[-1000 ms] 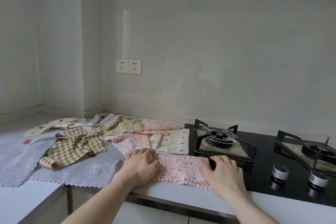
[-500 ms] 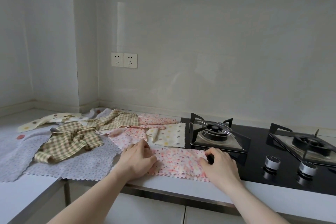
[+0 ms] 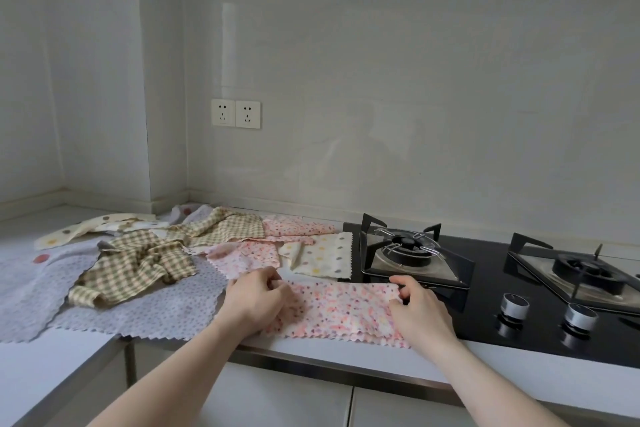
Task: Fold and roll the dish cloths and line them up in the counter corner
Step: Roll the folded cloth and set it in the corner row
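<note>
A pink dotted dish cloth [image 3: 343, 312] lies folded into a long strip at the counter's front edge. My left hand [image 3: 258, 302] pinches its far left corner. My right hand [image 3: 417, 310] pinches the far right corner, next to the hob. Behind lie loose cloths: a green checked cloth [image 3: 138, 267], a second checked cloth [image 3: 225, 227], a cream dotted cloth [image 3: 325, 255], two more pink cloths [image 3: 249, 253] [image 3: 298, 227] and a large lilac cloth [image 3: 145, 315].
A black gas hob [image 3: 491, 291] with a burner [image 3: 410, 250] and knobs [image 3: 514, 305] is just right of the strip. A double wall socket [image 3: 235, 113] sits above the counter. The counter corner [image 3: 162, 206] is at the back left.
Both hands have shifted from pressing flat on the strip to pinching its far corners. The view has tilted slightly.
</note>
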